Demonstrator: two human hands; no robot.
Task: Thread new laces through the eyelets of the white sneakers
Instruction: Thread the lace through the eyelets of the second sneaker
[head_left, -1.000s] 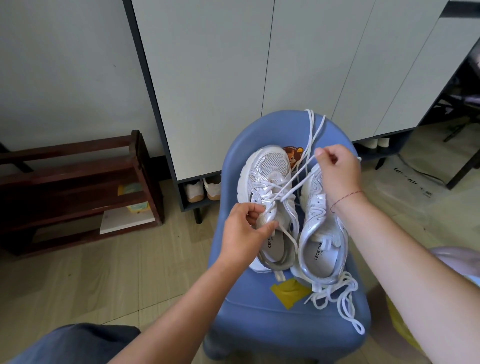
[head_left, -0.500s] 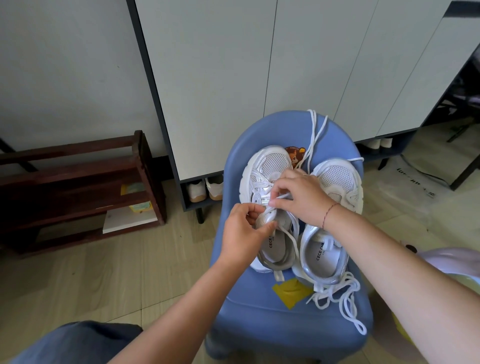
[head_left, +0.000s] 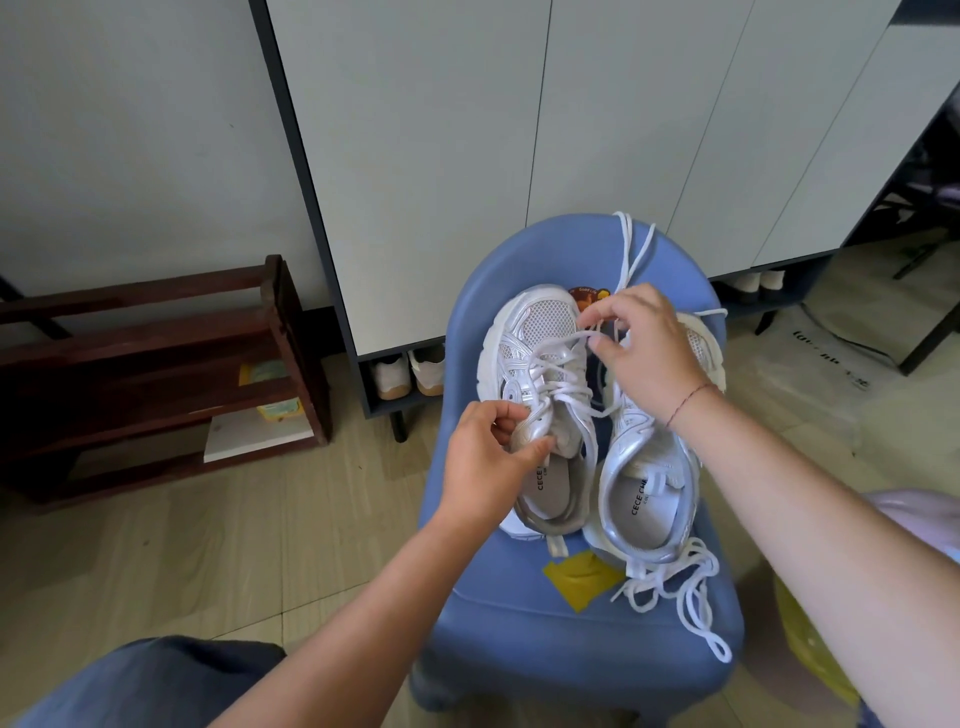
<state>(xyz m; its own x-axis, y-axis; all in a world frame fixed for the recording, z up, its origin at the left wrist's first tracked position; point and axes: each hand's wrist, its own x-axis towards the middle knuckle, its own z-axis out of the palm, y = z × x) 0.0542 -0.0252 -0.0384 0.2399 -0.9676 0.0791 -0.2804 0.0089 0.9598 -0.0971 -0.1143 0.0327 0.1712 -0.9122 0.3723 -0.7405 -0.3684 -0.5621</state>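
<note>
Sneakers on blue chair, cabinet behind

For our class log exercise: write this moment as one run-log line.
left hand holds sneaker tongue | right hand pinches lace | loose lace on chair

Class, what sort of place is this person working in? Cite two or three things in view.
Probably a home entryway: a tall white cabinet with shoes tucked in its open base, a dark wooden rack, and a small blue chair holding white sneakers.
</note>
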